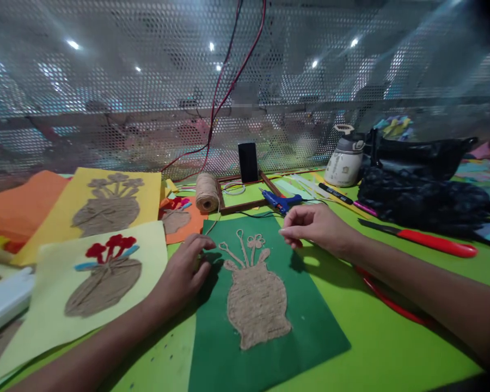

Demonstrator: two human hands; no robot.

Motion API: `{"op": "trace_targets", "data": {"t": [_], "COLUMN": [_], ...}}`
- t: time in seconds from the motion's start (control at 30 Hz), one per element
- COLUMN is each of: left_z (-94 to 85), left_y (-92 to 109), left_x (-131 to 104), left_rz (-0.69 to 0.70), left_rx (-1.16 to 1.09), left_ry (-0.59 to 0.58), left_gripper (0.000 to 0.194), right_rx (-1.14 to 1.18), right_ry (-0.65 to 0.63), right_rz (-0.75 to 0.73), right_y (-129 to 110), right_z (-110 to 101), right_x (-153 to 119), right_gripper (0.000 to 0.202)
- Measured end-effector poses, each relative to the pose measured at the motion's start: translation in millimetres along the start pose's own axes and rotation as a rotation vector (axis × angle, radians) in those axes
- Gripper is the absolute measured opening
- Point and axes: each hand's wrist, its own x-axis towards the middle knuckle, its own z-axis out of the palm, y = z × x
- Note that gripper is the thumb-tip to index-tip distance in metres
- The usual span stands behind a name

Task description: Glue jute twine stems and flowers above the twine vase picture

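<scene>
The twine vase [258, 305] lies between the loose, released left hand [191, 262] and pinched right hand [313, 226], whose hold is unclear.

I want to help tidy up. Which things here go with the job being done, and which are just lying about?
Probably for the job:
- green paper under the hands
- string vase on it
- roll of string
- glue gun

Seemingly just lying about:
- phone
- bottle
- black bag
</scene>
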Motion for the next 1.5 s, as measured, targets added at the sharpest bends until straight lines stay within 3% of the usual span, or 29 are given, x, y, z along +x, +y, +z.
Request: {"op": "trace_targets", "data": {"t": [0.37,0.63,0.87,1.0,1.13,1.23,1.37,1.5], "left_z": [-4.2,-16.7,-25.5,-52.6,-69.0,-45.5,3.9,18.2], "left_y": [1.0,2.6,7.0,24.5,53.9,72.5,81.9,76.7], "left_x": [2.7,9.1,17.7,36.8,59.5,61.2,42.7,30.4], "left_rz": [-0.014,-0.091,-0.072,-0.079,-0.013,-0.004,-0.029,-0.024], "left_rx": [-0.064,-0.144,-0.157,-0.261,-0.646,-0.673,-0.481,-0.402], "left_ry": [0.100,0.196,0.244,0.276,0.519,0.588,0.214,0.117], "left_gripper": [0.018,0.018,0.022,0.019,0.024,0.015,0.009,0.018], "right_rx": [0.006,0.004,0.029,0.051,0.064,0.063,0.044,0.030], "right_ry": [-0.038,-0.055,-0.052,-0.056,-0.059,-0.043,0.006,0.021], "right_rz": [0.050,-0.044,-0.013,-0.004,-0.007,-0.013,-0.025,-0.014], "right_y": [8.9,8.2,8.3,7.3,4.1,2.6,2.6,3.0], "right_z": [7.7,8.0,9.1,11.8,16.4,19.5,21.9,22.6], "right_x": [-1.9,-1.6,-0.6,-2.0,-6.1,-7.6,-7.9,-9.4], "right_gripper": [0.036,0.038,0.039,0.038,0.034,0.032,0.031,0.031]}}
